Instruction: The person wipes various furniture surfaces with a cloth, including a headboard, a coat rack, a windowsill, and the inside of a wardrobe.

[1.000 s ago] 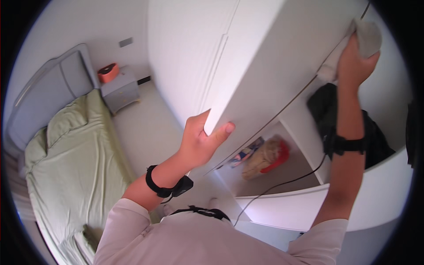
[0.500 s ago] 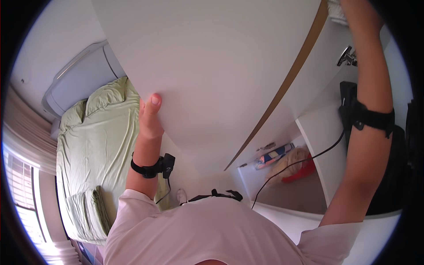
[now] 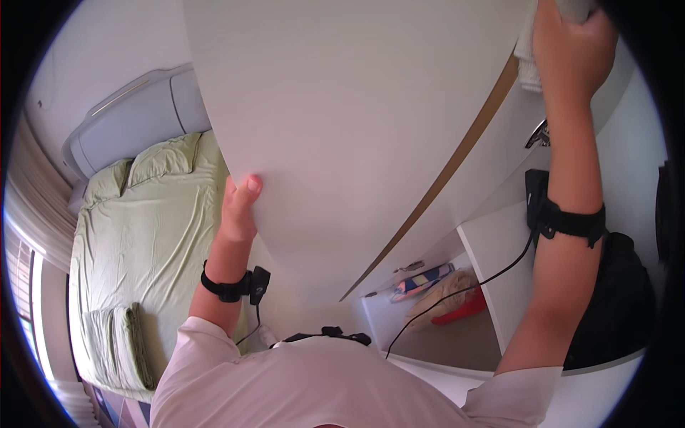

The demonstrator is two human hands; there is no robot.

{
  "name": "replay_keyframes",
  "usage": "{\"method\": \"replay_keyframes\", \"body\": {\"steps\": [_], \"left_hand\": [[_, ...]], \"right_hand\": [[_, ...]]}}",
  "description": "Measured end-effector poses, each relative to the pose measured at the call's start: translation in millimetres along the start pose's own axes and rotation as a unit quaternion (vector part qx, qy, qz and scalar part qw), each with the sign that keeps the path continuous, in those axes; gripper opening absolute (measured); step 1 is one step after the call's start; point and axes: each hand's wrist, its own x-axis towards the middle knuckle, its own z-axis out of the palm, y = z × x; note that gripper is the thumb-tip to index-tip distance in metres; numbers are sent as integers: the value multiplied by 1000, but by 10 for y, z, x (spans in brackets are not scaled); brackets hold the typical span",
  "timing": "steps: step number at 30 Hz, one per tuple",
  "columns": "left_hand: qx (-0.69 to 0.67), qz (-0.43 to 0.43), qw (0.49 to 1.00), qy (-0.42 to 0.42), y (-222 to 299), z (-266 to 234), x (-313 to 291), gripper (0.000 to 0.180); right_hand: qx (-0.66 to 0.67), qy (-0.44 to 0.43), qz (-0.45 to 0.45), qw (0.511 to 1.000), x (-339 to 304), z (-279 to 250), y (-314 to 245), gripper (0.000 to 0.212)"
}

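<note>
A large white cabinet door (image 3: pixel 342 121) with a brown edge strip stands open in front of me. My left hand (image 3: pixel 241 207) grips its left edge, thumb on the near face and fingers mostly hidden behind. At the top right my right hand (image 3: pixel 576 50) is raised and closed, with pale material showing between thumb and fingers. A white ribbed cloth (image 3: pixel 529 71) hangs beside that hand and seems to be held in it; part of it is hidden. Below the right hand, a metal hinge (image 3: pixel 537 133) is partly covered by my forearm.
An open white compartment (image 3: pixel 492 267) holds a patterned blue package (image 3: pixel 422 280), a beige bundle and a red item (image 3: pixel 460 308). Dark fabric (image 3: pixel 614 314) lies at the right. A bed (image 3: pixel 143 242) with green bedding stands left. Cables run from bands on both forearms.
The view has shifted, so the door, bed and compartment sit differently in it. More of my right hand and the white cloth shows. My left hand keeps its grip on the door edge.
</note>
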Motion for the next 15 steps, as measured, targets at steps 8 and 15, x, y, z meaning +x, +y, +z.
{"method": "replay_keyframes", "body": {"steps": [8,15], "left_hand": [[80,49,995,-25,36,135,10,44],[32,2,991,-128,-26,107,102,46]], "right_hand": [[-18,-41,71,996,-32,-40,29,45],[-24,-109,137,984,246,-38,15,43]]}}
